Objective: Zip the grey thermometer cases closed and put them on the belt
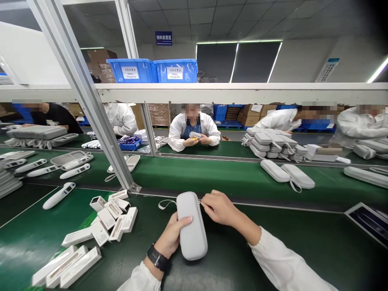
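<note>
- Two hands work on one grey oblong zip-up case (190, 226), which lies lengthwise on the green table (273, 258) just in front of the person.
- The left hand (171, 236), a black watch (157, 257) on its wrist, grips the case's left side, thumb pressed on top.
- The right hand (220, 207) is pinched narrow at the case's upper right edge, fingertips on the zip.
- A white wrist strap (165, 204) trails from the case's far end.
- Small white cardboard boxes (113, 216) lie scattered nearby to the left.
</note>
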The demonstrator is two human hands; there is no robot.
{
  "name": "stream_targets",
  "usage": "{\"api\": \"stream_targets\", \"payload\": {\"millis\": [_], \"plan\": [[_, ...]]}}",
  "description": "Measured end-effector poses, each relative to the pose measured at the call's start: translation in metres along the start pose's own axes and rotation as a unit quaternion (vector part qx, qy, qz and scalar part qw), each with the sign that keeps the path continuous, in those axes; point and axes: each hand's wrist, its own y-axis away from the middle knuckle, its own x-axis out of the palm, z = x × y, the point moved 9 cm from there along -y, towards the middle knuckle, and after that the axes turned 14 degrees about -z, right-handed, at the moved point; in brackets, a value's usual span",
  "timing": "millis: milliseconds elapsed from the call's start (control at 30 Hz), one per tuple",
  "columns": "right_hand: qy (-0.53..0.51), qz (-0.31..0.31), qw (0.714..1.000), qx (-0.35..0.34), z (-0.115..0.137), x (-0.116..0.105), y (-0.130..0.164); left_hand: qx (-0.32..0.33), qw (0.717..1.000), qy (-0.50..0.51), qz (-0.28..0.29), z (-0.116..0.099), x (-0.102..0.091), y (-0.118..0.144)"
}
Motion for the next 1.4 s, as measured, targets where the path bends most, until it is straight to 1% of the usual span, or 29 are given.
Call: {"api": "stream_targets", "payload": {"millis": [67,167,233,300,333,367,400,467,533,567,600,633,667,700,767,800,833,867,900,967,1000,1067,1133,1167,1200,1267,1333,1367,1400], "plan": [[0.014,-0.01,1.0,-0.007,-0.003,0.001,0.0,0.0,1.0,0.009,-0.009,0.004,0.002,0.001],[-0.004,-0.017,1.0,0.016,-0.016,-0.005,-0.001,-0.045,0.999,-0.009,0.023,0.015,0.007,0.006],[-0.054,-0.005,0.998,0.04,-0.023,-0.009,-0.002,-0.076,0.993,-0.054,0.073,0.02,0.01,0.012],[-0.144,0.036,0.987,0.067,-0.022,-0.007,-0.001,-0.084,0.981,-0.113,0.136,0.02,0.013,0.02],[-0.197,0.068,0.975,0.081,-0.019,-0.002,0.002,-0.087,0.969,-0.147,0.177,0.02,0.015,0.025],[-0.253,0.113,0.956,0.094,-0.013,0.006,0.006,-0.094,0.952,-0.184,0.224,0.022,0.018,0.032],[-0.308,0.165,0.93,0.109,-0.005,0.017,0.013,-0.103,0.931,-0.218,0.274,0.025,0.021,0.04],[-0.41,0.263,0.861,0.147,0.011,0.042,0.032,-0.126,0.882,-0.273,0.364,0.031,0.024,0.058],[-0.491,0.329,0.784,0.193,0.024,0.066,0.051,-0.147,0.845,-0.296,0.421,0.035,0.023,0.071],[-0.517,0.335,0.756,0.218,0.026,0.075,0.057,-0.154,0.838,-0.296,0.432,0.035,0.022,0.073],[-0.535,0.325,0.74,0.247,0.024,0.083,0.06,-0.158,0.84,-0.291,0.431,0.035,0.021,0.072],[-0.548,0.295,0.731,0.279,0.018,0.089,0.061,-0.151,0.852,-0.28,0.415,0.033,0.021,0.068],[-0.556,0.248,0.726,0.319,0.009,0.092,0.06,-0.131,0.877,-0.26,0.381,0.029,0.021,0.059],[-0.564,0.193,0.717,0.361,-0.002,0.093,0.058,-0.099,0.909,-0.231,0.334,0.022,0.021,0.048],[-0.585,0.103,0.681,0.428,-0.019,0.091,0.058,-0.019,0.965,-0.16,0.208,0.005,0.016,0.024],[-0.597,0.081,0.664,0.443,-0.022,0.091,0.059,0.017,0.981,-0.129,0.142,-0.003,0.011,0.013],[-0.603,0.07,0.658,0.446,-0.024,0.092,0.059,0.042,0.989,-0.109,0.085,-0.007,0.005,0.005],[-0.598,0.066,0.666,0.442,-0.025,0.093,0.058,0.055,0.992,-0.103,0.044,-0.009,0.0,-0.001],[-0.581,0.061,0.687,0.433,-0.028,0.094,0.056,0.06,0.992,-0.111,0.019,-0.008,-0.003,-0.007],[-0.519,0.041,0.743,0.42,-0.042,0.096,0.051,0.065,0.985,-0.158,0.007,-0.002,-0.007,-0.015],[-0.479,0.026,0.769,0.423,-0.054,0.097,0.047,0.066,0.98,-0.189,0.007,0.001,-0.009,-0.018],[-0.364,-0.021,0.816,0.449,-0.089,0.094,0.036,0.067,0.97,-0.236,-0.006,0.007,-0.014,-0.024],[-0.2,-0.081,0.853,0.475,-0.131,0.076,0.023,0.062,0.965,-0.254,-0.02,0.012,-0.018,-0.027],[-0.116,-0.106,0.865,0.477,-0.148,0.064,0.016,0.06,0.964,-0.257,-0.018,0.013,-0.017,-0.027],[-0.058,-0.123,0.87,0.473,-0.162,0.053,0.008,0.062,0.964,-0.26,-0.011,0.013,-0.015,-0.026],[0.011,-0.156,0.872,0.463,-0.181,0.036,-0.004,0.076,0.96,-0.269,0.004,0.011,-0.009,-0.022],[0.095,-0.187,0.885,0.415,-0.182,0.022,-0.017,0.093,0.956,-0.279,0.011,0.007,-0.003,-0.017],[0.148,-0.196,0.895,0.372,-0.176,0.02,-0.027,0.099,0.954,-0.283,0.01,0.004,-0.001,-0.015],[0.191,-0.192,0.908,0.319,-0.165,0.024,-0.039,0.106,0.953,-0.285,0.005,0.002,0.001,-0.013]]}}
